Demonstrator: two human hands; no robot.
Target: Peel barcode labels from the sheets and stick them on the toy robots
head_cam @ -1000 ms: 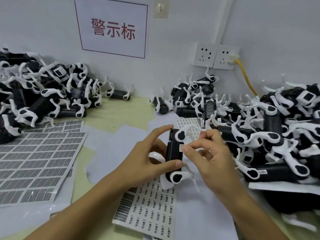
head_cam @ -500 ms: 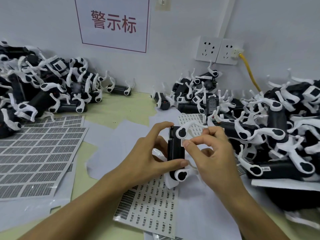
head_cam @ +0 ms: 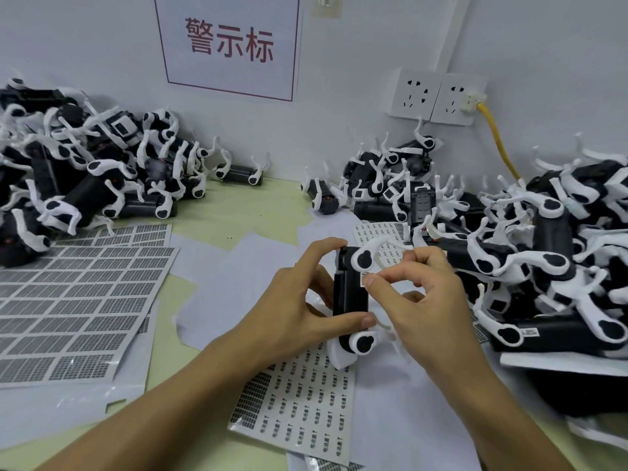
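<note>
**Both hands on one toy robot, a label at its side**

The left hand [head_cam: 299, 300] grips a black-bodied toy robot [head_cam: 350, 297] upright above the table [head_cam: 244, 212], forefinger hooked over the top end and thumb pressed across the lower body, just above a white leg joint. The right hand [head_cam: 418, 294] closes in from the other side, thumb and forefinger pinched together against the robot's right edge, where a small white barcode label [head_cam: 364, 279] sits touching the thumb tip; whether the label is fully stuck down cannot be told.

Directly below the hands lies a label sheet [head_cam: 299, 402] printed with small codes, partly under the robot's lower leg. Beyond the right hand's knuckles a second such sheet [head_cam: 380, 232] shows. Well to the left of the left forearm lie larger sheets of grey barcode labels [head_cam: 74, 307]. A heap of black-and-white toy robots [head_cam: 550, 266] crowds just right of the right hand, and another heap [head_cam: 85, 175] lies far left against the wall.
</note>
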